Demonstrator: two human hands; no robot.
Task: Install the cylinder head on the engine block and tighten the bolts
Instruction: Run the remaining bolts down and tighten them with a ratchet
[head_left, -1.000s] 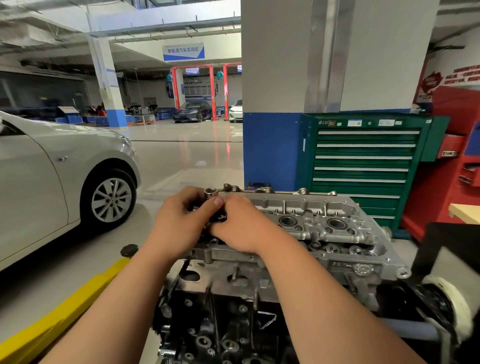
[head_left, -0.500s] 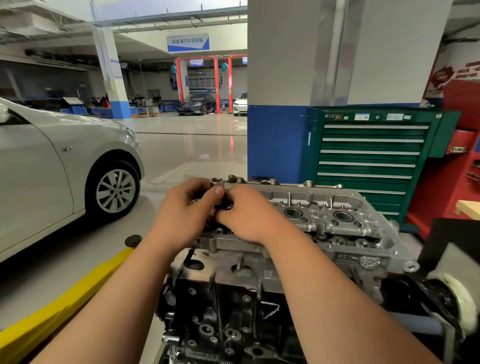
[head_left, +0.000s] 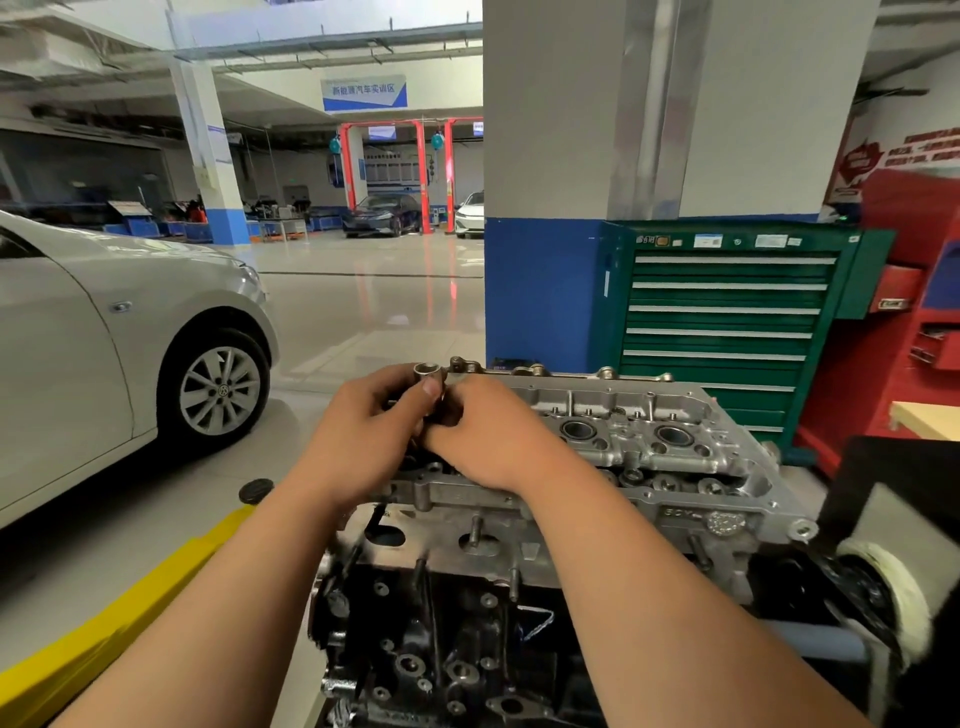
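The left hand (head_left: 363, 441) has its fingers curled, and its thumb presses against the side of a small metal socket (head_left: 427, 375), which stands upright with its hollow end on top. The right hand (head_left: 491, 439) is just beside it and touches it. Its fingers are bent towards the same place under the socket, but they are hidden behind the back of the hand, so it cannot be told whether they hold anything.

Both hands are over the left end of the cylinder head (head_left: 654, 457). The head is a long casting of light grey metal with round bores on its upper side, small bolt holes along the edges and short studs standing out from the near face. It lies flat on top of the engine block (head_left: 447, 634), which is dark, nearly black, with many threaded holes.

Behind the engine stands a green tool cabinet (head_left: 727, 322) against a blue and white pillar. On the left is a silver car (head_left: 93, 353), with a yellow lift arm (head_left: 104, 629) on the floor near it.
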